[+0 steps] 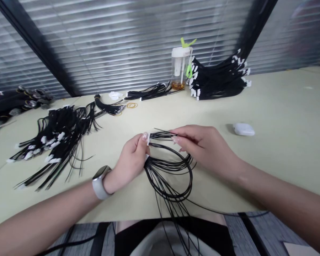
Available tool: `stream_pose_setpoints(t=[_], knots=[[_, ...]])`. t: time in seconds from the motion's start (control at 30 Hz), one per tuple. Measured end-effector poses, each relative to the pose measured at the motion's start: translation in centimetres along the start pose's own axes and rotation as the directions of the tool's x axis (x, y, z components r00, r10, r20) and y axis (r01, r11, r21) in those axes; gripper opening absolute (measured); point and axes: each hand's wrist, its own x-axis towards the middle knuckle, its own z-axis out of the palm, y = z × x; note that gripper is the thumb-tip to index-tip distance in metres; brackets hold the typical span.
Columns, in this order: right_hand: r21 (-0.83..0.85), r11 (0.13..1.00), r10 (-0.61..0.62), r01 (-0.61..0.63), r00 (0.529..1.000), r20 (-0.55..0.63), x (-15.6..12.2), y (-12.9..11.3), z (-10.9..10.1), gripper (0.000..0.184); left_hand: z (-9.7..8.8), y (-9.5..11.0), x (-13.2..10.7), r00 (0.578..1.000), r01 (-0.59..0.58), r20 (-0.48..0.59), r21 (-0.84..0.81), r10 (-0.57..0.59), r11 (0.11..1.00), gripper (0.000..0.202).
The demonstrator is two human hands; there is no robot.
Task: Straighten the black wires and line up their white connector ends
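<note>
Near the front of the table, my left hand (134,151) is closed on a white connector (148,138) from which thin black wires run out to the right. My right hand (200,144) pinches those black wires (164,135) between thumb and fingertips, a short way from the connector. Below the hands hangs the rest of the wire bundle (170,193), looped round and trailing over the table edge toward my lap. A second white piece shows under my left fingers, partly hidden. A grey-banded watch (100,181) is on my left wrist.
Heaps of black wires with white connectors (53,142) lie at left, and a stacked bundle (218,78) stands at back right. A lidded cup (178,67) holds brown liquid beside it. Rubber bands (132,105) lie mid-back; a white case (243,129) is at right.
</note>
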Motion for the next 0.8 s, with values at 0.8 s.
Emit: stream_pose_setpoints(t=[0.8], knots=[[-0.268, 0.929, -0.251, 0.254, 0.967, 0.044, -0.18, 0.18, 0.86, 0.021, -0.02, 0.21, -0.14, 1.0, 0.0, 0.006, -0.047, 0.001, 0.999, 0.043]])
